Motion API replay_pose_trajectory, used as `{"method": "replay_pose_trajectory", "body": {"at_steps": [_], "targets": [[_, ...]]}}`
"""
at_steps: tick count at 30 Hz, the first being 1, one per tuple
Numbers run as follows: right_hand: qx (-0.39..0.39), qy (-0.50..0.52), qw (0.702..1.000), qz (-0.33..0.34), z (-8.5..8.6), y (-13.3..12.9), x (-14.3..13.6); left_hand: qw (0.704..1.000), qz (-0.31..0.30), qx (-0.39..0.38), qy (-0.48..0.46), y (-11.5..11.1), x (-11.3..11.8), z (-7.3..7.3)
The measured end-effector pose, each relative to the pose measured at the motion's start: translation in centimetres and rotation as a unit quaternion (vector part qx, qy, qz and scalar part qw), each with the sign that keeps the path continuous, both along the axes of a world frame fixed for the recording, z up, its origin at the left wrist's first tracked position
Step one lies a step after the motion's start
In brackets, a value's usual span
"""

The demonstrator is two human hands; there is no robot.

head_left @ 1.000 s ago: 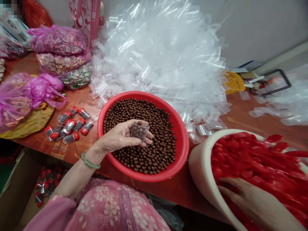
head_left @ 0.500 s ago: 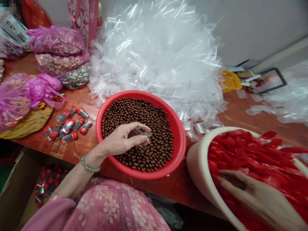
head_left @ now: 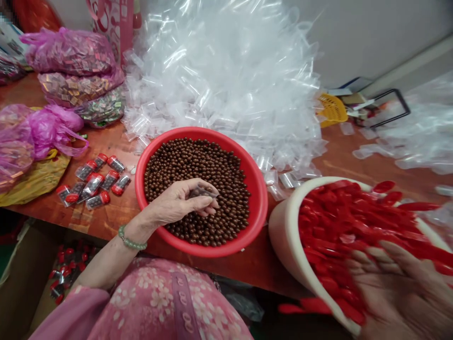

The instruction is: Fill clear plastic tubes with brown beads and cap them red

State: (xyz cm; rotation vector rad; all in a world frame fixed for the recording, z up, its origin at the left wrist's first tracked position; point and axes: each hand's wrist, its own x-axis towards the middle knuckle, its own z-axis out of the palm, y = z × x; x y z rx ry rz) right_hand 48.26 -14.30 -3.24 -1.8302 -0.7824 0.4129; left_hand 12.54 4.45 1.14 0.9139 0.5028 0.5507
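Observation:
My left hand (head_left: pixel 180 200) is wrapped round a small clear plastic container (head_left: pixel 204 190) above a red basin (head_left: pixel 261 208) of shiny brown balls (head_left: pixel 198 165). Brown balls show inside the container, and its open end points right. At the right, a cream bucket (head_left: pixel 288 236) is heaped with red plastic spoons (head_left: pixel 339 222). Over the bucket's near right part, my right hand (head_left: pixel 399 288) is turned palm up with the fingers apart; it is slightly blurred and holds nothing. A red spoon (head_left: pixel 290 309) sticks out low at the bucket's left side.
Behind the basin rises a large pile of clear containers (head_left: pixel 226 80). Left of it lie filled, red-capped containers (head_left: pixel 94 183) and pink bags (head_left: pixel 76 52) of small packets. More capped containers (head_left: pixel 67 269) are in a cardboard box (head_left: pixel 21 269) below. A yellow basket (head_left: pixel 332 109) stands at the back right.
My right hand has turned from palm down among the spoons to palm up, nearer the bucket's right side. Red pieces now show outside the bucket's near left rim. The view has shifted slightly.

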Motion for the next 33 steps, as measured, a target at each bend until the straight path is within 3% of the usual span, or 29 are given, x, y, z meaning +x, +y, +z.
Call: {"method": "replay_pose_trajectory", "body": {"at_steps": [2,6,8,10,14,19,22,24,26,28,29,31,33], "targets": [[0.013,0.066,0.991,-0.115,0.8,1.3,-1.6,1.0,-0.002,0.002,0.003,0.1,0.0,-0.1],[0.033,0.028,0.98,-0.196,2.1,3.5,-3.9,0.999,0.005,0.028,0.027,-0.2,-0.2,0.3],[0.041,0.031,0.985,-0.163,2.4,3.8,-4.4,0.996,0.012,0.06,0.058,-0.5,-0.3,0.5],[0.095,0.021,0.98,-0.175,2.6,3.4,-4.9,0.99,0.026,0.095,0.097,-0.5,-0.3,0.7],[0.14,-0.045,0.977,-0.155,4.0,0.7,-7.5,0.984,0.031,0.129,0.117,-0.2,-0.1,0.6],[0.077,-0.015,0.995,-0.067,6.1,-4.1,-11.1,0.977,0.014,0.169,0.126,-0.1,0.3,0.5],[0.062,-0.023,0.997,-0.044,6.3,-4.5,-12.4,0.97,-0.006,0.204,0.129,-0.2,0.5,0.8],[0.071,-0.048,0.996,-0.004,6.6,-2.9,-13.1,0.965,-0.033,0.22,0.14,-0.4,0.6,1.0],[0.066,-0.084,0.989,0.098,7.1,0.0,-13.8,0.96,-0.059,0.228,0.153,-0.7,0.7,1.3],[0.049,-0.15,0.951,0.265,7.7,3.5,-14.4,0.956,-0.073,0.236,0.157,-0.9,0.7,1.5],[0.041,-0.194,0.928,0.316,7.9,5.2,-14.7,0.956,-0.077,0.238,0.155,-1.0,0.7,1.5],[0.037,-0.252,0.881,0.399,8.1,7.9,-15.2,0.959,-0.081,0.235,0.14,-1.0,0.7,1.3],[0.026,-0.26,0.855,0.448,8.0,9.7,-15.6,0.966,-0.085,0.218,0.112,-0.8,0.6,1.0]]}}
